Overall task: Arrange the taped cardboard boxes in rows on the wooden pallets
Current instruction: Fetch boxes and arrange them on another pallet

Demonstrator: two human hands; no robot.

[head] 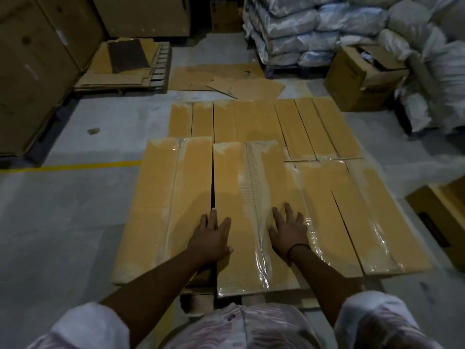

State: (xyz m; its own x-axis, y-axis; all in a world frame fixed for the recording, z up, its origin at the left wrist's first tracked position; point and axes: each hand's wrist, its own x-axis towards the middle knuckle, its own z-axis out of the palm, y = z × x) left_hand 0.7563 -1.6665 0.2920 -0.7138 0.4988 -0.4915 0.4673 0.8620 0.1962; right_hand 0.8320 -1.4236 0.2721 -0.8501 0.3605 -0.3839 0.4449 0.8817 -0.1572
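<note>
Floor line [75, 166]: yellow, far left.
Left box [166, 202]: taped, flat in the near row, pallet [195, 302] edge showing beneath.
Left hand [211, 238]: fingers straight, flat on the left edge of middle box [236, 177], gripping nothing.
Right hand [289, 235]: fingers spread, palm down on the same box.
Right boxes [352, 210]: flat, alongside.
Far row [256, 119]: boxes side by side.
Sacks [314, 28]: upper right.

The wooden pallet [198, 290] lies almost wholly hidden under the taped boxes [254, 210] — only slivers show at the near edge. The frame cuts off a carton [437, 210] on the right and the tall crates [30, 71] on the left. Print on the open carton [352, 76] is unreadable (too blurred), and the sacks [437, 79] smear.
</note>
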